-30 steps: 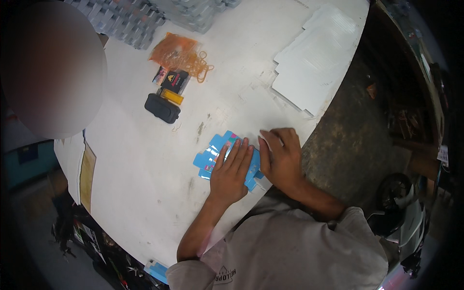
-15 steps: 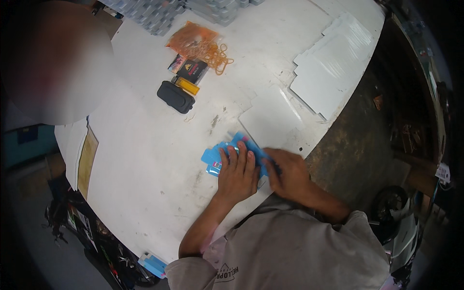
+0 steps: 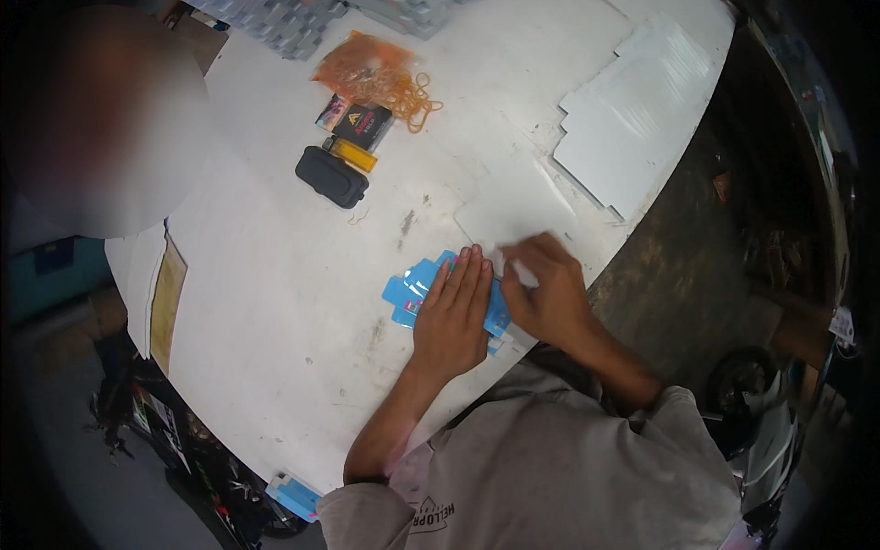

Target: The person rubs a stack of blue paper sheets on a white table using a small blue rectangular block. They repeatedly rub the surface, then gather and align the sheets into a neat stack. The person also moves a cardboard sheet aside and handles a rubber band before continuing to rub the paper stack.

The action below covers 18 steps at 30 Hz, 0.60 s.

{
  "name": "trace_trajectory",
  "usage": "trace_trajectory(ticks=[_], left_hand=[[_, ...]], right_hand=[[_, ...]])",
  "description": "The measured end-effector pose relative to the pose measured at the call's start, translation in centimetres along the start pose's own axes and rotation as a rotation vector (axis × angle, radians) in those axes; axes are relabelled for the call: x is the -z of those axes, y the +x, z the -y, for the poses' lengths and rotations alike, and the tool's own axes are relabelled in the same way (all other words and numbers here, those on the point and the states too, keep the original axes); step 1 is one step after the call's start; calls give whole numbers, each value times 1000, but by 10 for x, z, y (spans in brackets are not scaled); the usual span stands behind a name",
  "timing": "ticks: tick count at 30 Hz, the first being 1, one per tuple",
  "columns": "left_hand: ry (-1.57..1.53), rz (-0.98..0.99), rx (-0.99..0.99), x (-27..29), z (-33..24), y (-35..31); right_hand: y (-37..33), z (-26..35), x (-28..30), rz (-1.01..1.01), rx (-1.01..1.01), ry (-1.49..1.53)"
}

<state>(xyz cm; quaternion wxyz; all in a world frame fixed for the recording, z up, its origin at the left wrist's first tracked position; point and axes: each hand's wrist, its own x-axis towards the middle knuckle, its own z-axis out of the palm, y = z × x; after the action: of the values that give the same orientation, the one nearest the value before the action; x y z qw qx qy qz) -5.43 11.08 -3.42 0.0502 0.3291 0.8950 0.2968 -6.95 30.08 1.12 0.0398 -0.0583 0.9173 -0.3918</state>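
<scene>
A flat blue printed carton blank (image 3: 409, 286) with cut tabs lies near the table's front edge. My left hand (image 3: 453, 316) rests flat across it, fingers stretched out and close together, pressing it to the table. Just right of the blank is my right hand (image 3: 548, 286), its fingers curled and smeared by motion. A pale patch shows between thumb and forefinger; whether it is held or just the white behind, I cannot make out. Beyond the hands, a flat white sheet (image 3: 518, 206) with a cut edge lies on the table.
Larger white die-cut sheets (image 3: 632, 119) lie at the right. Further back are a black case (image 3: 332, 177), a yellow lighter (image 3: 353, 155), a dark small box (image 3: 363, 125) and an orange bag (image 3: 357, 69) with rubber bands (image 3: 417, 103). Grey stacked pieces (image 3: 284, 23) stand at the far edge.
My right hand has moved up off the blank's right edge, showing more of its blue. My left hand's fingers have closed together and shifted slightly on the blank.
</scene>
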Motion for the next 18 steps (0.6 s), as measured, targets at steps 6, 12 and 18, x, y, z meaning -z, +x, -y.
trace_trajectory(ticks=[6,12,18], left_hand=[[-16,31,15,14,-7,0],[118,-20,-45,-4,4,-7],[38,-2,-30,-5,-3,20]], right_hand=[[-3,-19,-12,-231,90,-347],[-29,-34,9,33,-74,30],[-9,-34,25,-151,194,-518]])
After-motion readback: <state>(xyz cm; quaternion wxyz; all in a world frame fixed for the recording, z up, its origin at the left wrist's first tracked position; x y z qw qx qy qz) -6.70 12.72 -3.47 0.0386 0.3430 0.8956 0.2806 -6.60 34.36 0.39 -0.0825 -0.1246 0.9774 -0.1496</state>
